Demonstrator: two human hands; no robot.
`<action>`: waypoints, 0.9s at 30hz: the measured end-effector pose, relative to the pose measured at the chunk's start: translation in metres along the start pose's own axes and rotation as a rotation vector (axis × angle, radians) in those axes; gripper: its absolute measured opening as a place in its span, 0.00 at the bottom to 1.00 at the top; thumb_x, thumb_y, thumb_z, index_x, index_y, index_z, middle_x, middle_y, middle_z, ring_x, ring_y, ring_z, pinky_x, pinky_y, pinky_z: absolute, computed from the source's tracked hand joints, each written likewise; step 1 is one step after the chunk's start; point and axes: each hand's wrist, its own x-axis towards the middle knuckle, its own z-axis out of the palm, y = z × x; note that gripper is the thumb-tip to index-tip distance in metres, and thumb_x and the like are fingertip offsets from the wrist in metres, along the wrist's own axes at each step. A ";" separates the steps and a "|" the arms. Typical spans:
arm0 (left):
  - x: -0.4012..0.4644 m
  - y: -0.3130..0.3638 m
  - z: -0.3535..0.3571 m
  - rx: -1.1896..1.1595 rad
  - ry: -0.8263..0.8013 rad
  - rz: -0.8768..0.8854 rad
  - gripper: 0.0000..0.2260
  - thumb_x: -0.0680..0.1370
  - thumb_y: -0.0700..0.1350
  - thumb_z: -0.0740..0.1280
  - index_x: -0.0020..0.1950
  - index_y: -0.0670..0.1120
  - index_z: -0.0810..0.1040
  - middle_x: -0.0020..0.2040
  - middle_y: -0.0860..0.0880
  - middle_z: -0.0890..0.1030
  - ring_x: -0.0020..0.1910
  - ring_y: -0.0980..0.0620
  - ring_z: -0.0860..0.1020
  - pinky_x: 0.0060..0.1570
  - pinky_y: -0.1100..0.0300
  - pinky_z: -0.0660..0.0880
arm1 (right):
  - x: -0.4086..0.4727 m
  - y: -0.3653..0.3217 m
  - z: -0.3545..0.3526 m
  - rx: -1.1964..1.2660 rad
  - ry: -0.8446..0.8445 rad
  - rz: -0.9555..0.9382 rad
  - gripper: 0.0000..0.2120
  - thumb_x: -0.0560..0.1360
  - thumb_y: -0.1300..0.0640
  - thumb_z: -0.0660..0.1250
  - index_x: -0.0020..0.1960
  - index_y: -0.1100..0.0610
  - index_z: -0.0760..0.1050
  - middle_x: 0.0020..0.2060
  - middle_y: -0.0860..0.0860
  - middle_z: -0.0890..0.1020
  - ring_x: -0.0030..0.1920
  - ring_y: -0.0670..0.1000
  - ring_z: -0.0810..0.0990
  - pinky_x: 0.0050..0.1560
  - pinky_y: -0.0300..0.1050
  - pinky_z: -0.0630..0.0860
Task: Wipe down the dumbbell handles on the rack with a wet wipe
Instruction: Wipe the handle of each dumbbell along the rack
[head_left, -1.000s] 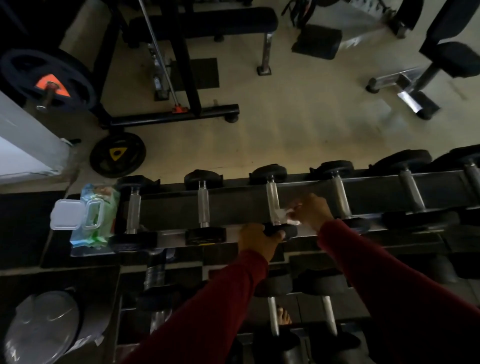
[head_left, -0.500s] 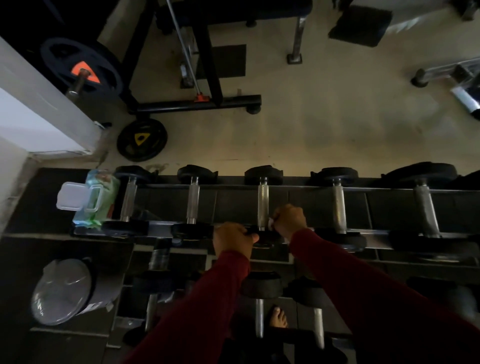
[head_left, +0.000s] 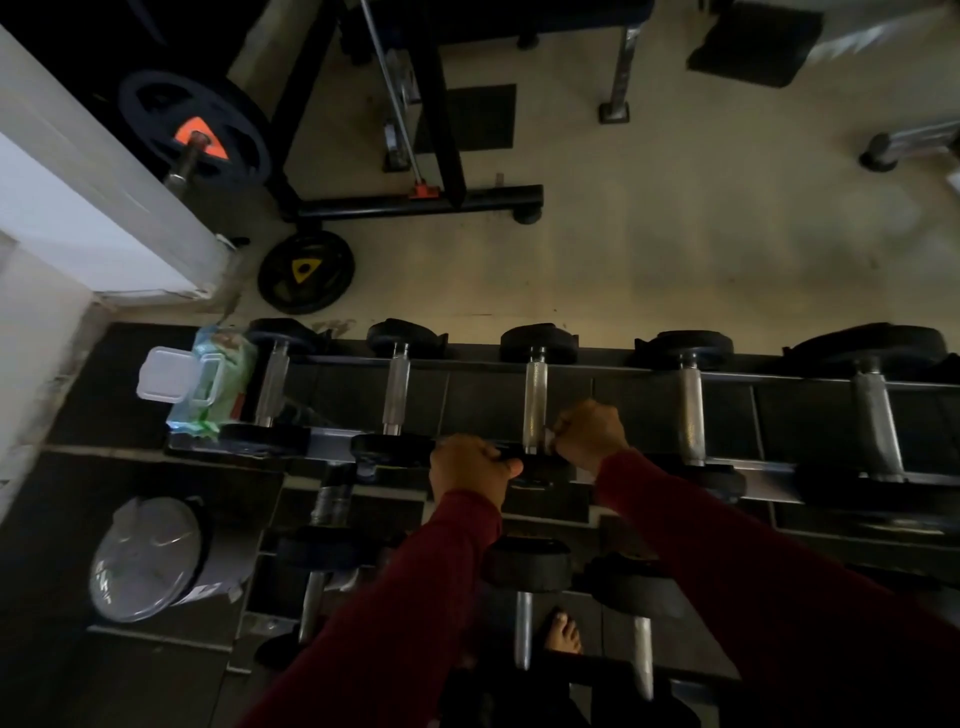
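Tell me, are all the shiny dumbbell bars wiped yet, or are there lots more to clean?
Can't tell which handles are already clean; none looks visibly wet. Right now the right hand presses a white wipe against the third dumbbell handle, while the left hand grips that dumbbell's near end. Two more top-row handles to its right probably wait, plus the lower-row dumbbells. The wipe pack sits open at the rack's left end.

five dumbbells (head_left: 535, 400) on the rack's (head_left: 623, 374) top tier, two weight plates (head_left: 306, 273), one wipes pack (head_left: 218, 389), two hands (head_left: 470, 467).
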 end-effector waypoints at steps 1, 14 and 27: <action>0.000 -0.001 0.000 -0.009 -0.004 -0.002 0.10 0.68 0.49 0.80 0.43 0.49 0.83 0.46 0.52 0.83 0.45 0.56 0.79 0.53 0.60 0.75 | 0.000 0.002 -0.002 0.016 -0.006 -0.013 0.04 0.76 0.55 0.71 0.49 0.54 0.80 0.47 0.50 0.81 0.47 0.46 0.81 0.52 0.42 0.79; -0.006 -0.002 -0.005 -0.065 -0.004 0.008 0.10 0.66 0.49 0.81 0.35 0.51 0.81 0.39 0.53 0.83 0.44 0.54 0.82 0.55 0.58 0.77 | -0.003 -0.040 0.010 0.008 0.123 -0.178 0.04 0.76 0.54 0.71 0.45 0.52 0.79 0.41 0.47 0.81 0.39 0.42 0.79 0.38 0.33 0.74; -0.004 -0.010 -0.003 -0.112 -0.023 0.048 0.11 0.67 0.48 0.80 0.33 0.53 0.79 0.39 0.52 0.83 0.42 0.54 0.81 0.53 0.58 0.78 | -0.001 -0.016 -0.013 -0.089 -0.044 -0.134 0.13 0.69 0.48 0.77 0.51 0.51 0.82 0.48 0.46 0.82 0.50 0.45 0.81 0.56 0.43 0.79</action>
